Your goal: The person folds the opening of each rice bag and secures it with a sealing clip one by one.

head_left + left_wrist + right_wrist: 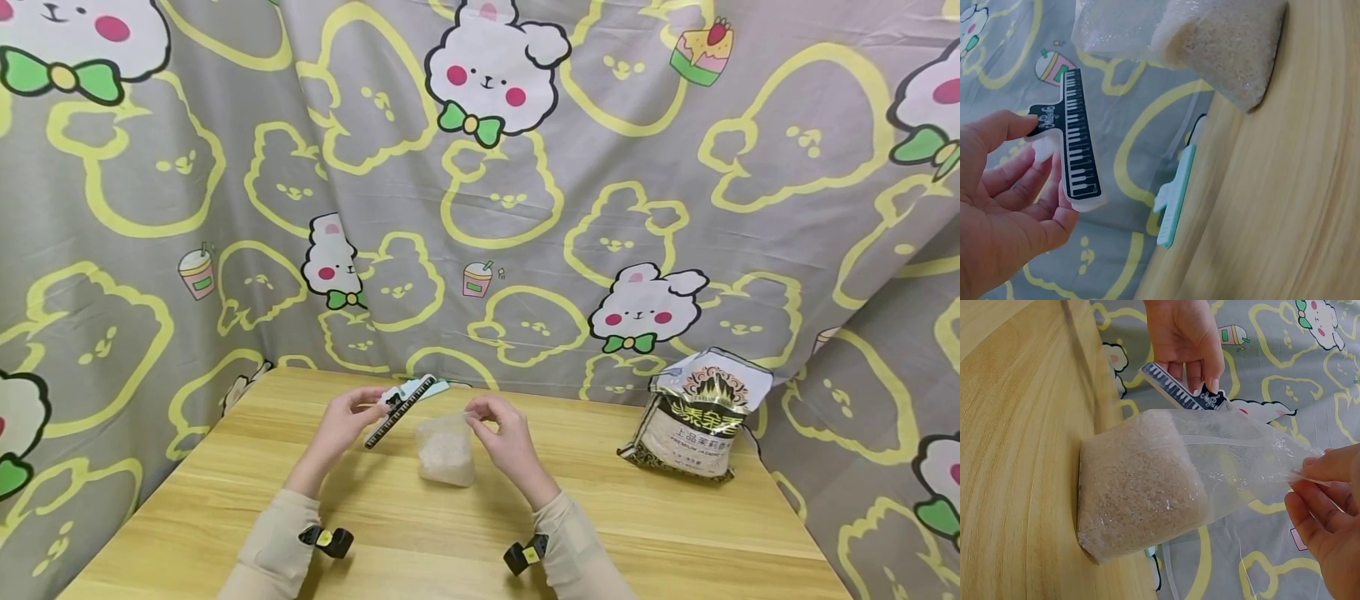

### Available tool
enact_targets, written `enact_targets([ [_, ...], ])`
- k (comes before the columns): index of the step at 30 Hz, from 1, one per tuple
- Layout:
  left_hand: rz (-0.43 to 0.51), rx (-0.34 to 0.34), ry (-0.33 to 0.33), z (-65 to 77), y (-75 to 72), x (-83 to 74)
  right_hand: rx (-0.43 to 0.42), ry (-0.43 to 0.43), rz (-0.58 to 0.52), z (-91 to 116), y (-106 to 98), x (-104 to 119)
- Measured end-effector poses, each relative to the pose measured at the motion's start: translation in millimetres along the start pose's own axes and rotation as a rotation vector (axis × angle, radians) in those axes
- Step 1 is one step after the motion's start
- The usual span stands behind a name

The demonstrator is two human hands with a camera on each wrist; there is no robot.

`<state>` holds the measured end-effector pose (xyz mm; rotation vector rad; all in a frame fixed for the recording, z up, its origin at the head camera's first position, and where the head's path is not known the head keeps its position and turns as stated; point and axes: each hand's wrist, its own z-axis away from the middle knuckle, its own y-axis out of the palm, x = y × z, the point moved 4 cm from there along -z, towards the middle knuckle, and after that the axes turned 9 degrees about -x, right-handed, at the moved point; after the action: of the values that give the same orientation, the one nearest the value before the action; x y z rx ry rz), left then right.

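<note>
- Fingers of our left hand [345,421] pinch the keyboard-patterned clip [1080,140] at its dark tab, thumb on the front, and hold it above the surface [405,542], toward the far edge.
- Fingers of our right hand [508,437] pinch the thin film at the top of the clear bag [1229,456]; whether its mouth is sealed we cannot tell.
- That bag stands base down on the surface, toward the far edge and well in from the left and right edges, just beside the clip but apart from it.
- Rice [1138,487] fills the lower part of the bag; the upper part is slack, see-through film.
- We judge the bag soft and weighty at the bottom, with grains that shift and film that may slip or tear. The top is best held bunched or flat; to lift, we would put a palm under the base.
- The clip looks light and stiff, probably sprung; the tab seems the right place to squeeze, clear of the long bar.
- Another clip, a mint clip [1177,194], lies by the far edge.
- Close to the right edge, toward the far right corner, sits a bulky printed sack [697,417] marked "PREMIUM JASMINE"; it looks far heavier, and we cannot tell how full it is.
</note>
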<state>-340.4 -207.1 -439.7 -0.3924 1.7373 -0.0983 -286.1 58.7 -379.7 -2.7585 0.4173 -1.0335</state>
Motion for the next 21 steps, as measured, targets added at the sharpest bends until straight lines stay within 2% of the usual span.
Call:
enact_targets([
  [9,-0.035,0.041,0.067,8.8,-8.3,-3.1,-0.001,0.002,0.001,0.1,0.3,0.3],
  [14,-0.059,0.086,0.104,13.0,-13.1,-2.7,-0.001,-0.002,-0.005,0.4,0.2,1.4],
  [21,-0.061,0.147,0.108,15.3,-20.0,-2.8,-0.001,0.001,-0.013,0.0,-0.6,1.6],
])
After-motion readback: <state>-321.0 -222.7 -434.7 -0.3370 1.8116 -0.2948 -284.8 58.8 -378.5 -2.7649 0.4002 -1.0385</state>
